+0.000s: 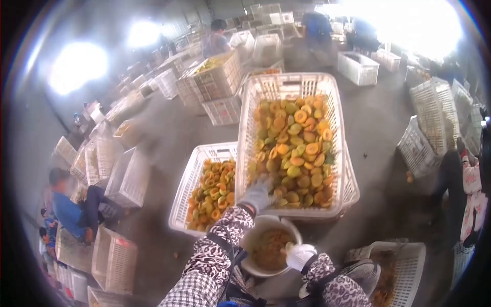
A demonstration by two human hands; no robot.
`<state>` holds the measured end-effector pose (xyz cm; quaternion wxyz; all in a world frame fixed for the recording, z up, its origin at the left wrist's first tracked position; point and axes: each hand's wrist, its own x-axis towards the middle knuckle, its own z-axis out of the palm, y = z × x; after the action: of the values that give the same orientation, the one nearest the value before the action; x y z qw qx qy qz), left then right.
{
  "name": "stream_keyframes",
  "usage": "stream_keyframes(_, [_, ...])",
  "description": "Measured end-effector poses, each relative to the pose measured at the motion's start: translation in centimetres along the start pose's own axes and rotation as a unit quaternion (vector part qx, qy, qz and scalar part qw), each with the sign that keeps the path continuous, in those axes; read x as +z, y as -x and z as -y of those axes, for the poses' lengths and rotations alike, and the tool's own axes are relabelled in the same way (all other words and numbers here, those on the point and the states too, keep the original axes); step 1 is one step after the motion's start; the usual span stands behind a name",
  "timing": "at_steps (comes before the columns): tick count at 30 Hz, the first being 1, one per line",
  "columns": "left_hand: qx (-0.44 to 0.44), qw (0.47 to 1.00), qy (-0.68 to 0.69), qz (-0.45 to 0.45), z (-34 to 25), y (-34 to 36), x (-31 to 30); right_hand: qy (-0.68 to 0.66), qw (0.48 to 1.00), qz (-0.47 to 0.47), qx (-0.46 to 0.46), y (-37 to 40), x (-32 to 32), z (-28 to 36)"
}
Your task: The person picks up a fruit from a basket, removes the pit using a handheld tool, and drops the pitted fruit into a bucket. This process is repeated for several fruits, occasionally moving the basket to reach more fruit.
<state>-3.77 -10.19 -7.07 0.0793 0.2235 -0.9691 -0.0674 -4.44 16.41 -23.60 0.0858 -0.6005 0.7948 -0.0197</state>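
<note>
My left hand (258, 193), in a grey glove, reaches into the near end of a large white crate (245, 123) filled with halved yellow-orange fruit (296, 148); the fingers rest among the fruit and I cannot tell if they hold a piece. My right hand (299, 256), in a white glove, sits at the rim of a white bucket (250, 236) that holds brownish pits or scraps, fingers curled; what it grips is unclear. Both sleeves have a black-and-white pattern.
A smaller white crate (186, 189) of fruit halves lies left of the big one. Another crate (409, 266) stands at lower right. Stacks of empty white crates (434, 117) ring the concrete floor. A person in blue (69, 210) sits at left; others work at the back.
</note>
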Motion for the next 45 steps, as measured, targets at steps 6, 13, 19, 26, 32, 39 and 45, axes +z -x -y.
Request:
stream_keyframes(6, [0.140,0.988,0.021,-0.068,-7.8,-2.3,-1.3,0.126,0.946,-0.271,-0.122,3.4,-7.0,0.9])
stream_keyframes(13, [0.184,0.975,-0.126,-0.018,-11.3,-9.5,-2.0,-0.090,0.995,-0.028,0.019,3.7,-15.2,2.3])
stream_keyframes(19, [0.188,0.964,-0.067,-0.176,-6.1,-4.9,0.7,-0.216,0.972,-0.047,0.083,4.0,-17.2,0.1])
stream_keyframes(26, [0.031,0.986,0.028,-0.163,-9.8,-16.3,-3.1,-0.042,0.991,-0.106,0.074,4.3,-17.2,0.6])
stream_keyframes(32, [0.045,0.988,-0.130,-0.067,-12.9,-13.8,0.1,-0.048,0.976,-0.198,0.083,3.5,-18.1,-0.5])
stream_keyframes(39, [-0.064,0.738,0.671,0.011,-7.6,-6.0,-5.3,-0.619,0.739,-0.127,0.235,2.7,-24.1,-3.8])
stream_keyframes(45, [-0.013,0.546,0.819,0.179,-8.0,3.0,-10.3,-0.520,0.780,-0.328,0.118,1.1,-24.4,-0.8])
